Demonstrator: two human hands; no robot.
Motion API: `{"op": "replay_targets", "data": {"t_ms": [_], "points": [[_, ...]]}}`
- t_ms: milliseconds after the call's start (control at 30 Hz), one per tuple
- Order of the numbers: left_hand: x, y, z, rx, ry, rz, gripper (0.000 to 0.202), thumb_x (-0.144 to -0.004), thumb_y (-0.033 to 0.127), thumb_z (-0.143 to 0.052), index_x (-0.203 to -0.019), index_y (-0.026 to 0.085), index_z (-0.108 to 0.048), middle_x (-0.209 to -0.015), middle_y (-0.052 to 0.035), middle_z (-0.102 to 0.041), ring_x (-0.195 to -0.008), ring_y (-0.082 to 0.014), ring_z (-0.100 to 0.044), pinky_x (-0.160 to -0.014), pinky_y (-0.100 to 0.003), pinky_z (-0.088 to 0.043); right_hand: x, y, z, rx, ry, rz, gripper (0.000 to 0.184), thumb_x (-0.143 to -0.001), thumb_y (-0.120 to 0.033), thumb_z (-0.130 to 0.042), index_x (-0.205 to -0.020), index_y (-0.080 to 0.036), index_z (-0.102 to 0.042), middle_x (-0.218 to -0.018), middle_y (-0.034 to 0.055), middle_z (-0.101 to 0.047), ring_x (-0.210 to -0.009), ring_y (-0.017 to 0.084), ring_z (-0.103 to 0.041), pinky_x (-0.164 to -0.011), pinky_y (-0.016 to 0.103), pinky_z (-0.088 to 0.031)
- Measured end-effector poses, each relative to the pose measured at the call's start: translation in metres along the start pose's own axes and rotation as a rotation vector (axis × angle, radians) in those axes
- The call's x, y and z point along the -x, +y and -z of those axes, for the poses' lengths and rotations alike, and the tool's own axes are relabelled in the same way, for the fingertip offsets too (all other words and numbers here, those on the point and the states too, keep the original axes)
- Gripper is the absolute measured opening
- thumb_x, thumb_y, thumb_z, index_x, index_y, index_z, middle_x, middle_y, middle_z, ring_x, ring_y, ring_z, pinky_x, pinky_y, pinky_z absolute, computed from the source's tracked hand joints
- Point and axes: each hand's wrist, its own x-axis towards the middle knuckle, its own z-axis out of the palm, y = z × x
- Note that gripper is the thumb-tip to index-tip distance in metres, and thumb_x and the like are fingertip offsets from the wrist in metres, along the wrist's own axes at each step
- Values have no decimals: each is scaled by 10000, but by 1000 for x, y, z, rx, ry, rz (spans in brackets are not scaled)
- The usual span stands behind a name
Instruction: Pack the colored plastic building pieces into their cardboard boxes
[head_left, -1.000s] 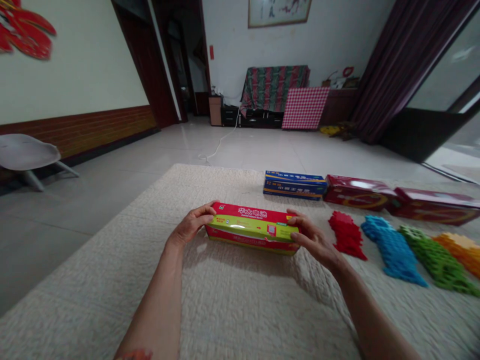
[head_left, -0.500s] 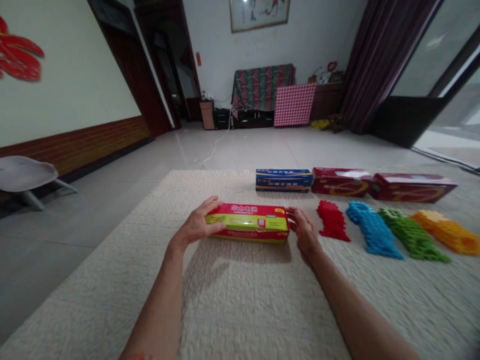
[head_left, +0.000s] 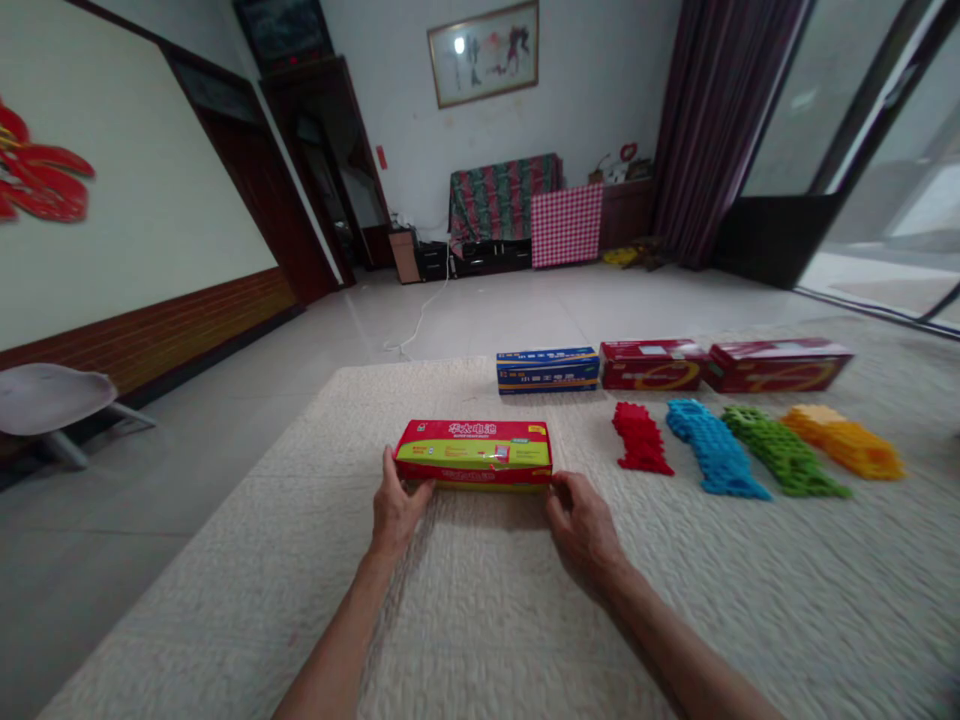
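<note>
Head view: a red and yellow-green box marked 华太电池 lies lengthwise on the pale quilted cover; its smaller print is unreadable. The left hand spreads thumb and fingers around its near left corner; the right hand curls its fingers at the right end. Whether either grips, I cannot tell. Beyond, a blue box reads 小霸王电池, beside two dark-red boxes with illegible lettering.

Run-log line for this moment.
left hand: at red-yellow box, left end | right hand: at its right end | beyond: blue box, two maroon boxes | right: red pieces, blue pieces, green pieces, orange pieces
</note>
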Motion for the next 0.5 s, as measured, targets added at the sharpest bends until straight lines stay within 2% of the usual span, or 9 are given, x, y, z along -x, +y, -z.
{"op": "replay_targets", "data": {"t_ms": [67,167,333,500], "points": [[-1,-1,-4,-6,16,62,690,-767,361,-696,-1374,173,-429,-1131,-142,-697,-991,-270,-688,-865,-393,-536,-1,1,-7,79,-16,42,228,-827,-258,-507,-1017,-159,-586,-909,98,-667,-812,219,-607,-728,340,-467],[-17,-2,-5,-33,76,95,600,-778,345,-679,-1318,182,-476,-1150,-134,-696,-1008,-259,-685,-881,-375,-522,-18,0,-23,95,-74,71,287,-818,-217,-487,-1088,-166,-568,-914,90,-674,-814,211,-618,-731,333,-479],[-67,-10,-10,-90,94,150,636,-802,401,-632,-1355,163,-428,-1218,-179,-659,-1094,-300,-651,-920,-419,-497,-70,-2,-69,120,-105,133,455,-769,-198,-515,-1222,-152,-538,-1067,128,-667,-927,235,-620,-859,381,-485],[-119,-21,-26,-81,156,184,658,-802,402,-628,-1372,146,-419,-1220,-195,-657,-1098,-313,-649,-934,-430,-488,-120,4,-115,135,-141,243,619,-741,-174,-517,-1352,-104,-446,-1270,182,-604,-1132,262,-582,-976,395,-459]]}}
